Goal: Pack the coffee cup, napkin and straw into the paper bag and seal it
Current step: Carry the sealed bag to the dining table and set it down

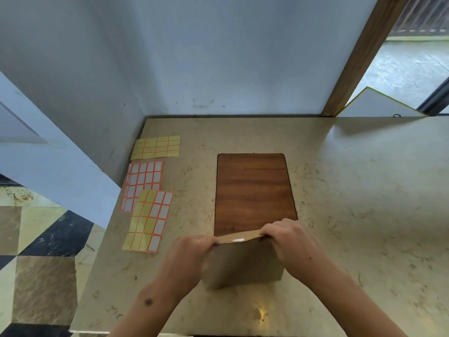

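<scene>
Both hands, left hand and right hand, pinch the paper bag's folded top; sticker sheets lie at ten o'clock.

Looks like a room in a home or small shop: a marble-look tabletop pushed into a plain white wall corner, patterned stone floor tiles, a wood-framed doorway, and sticker label sheets laid out

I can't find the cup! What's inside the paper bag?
Can't tell. The paper bag has its top folded shut, pinched by the left hand and right hand. No cup, napkin or straw shows anywhere.
</scene>
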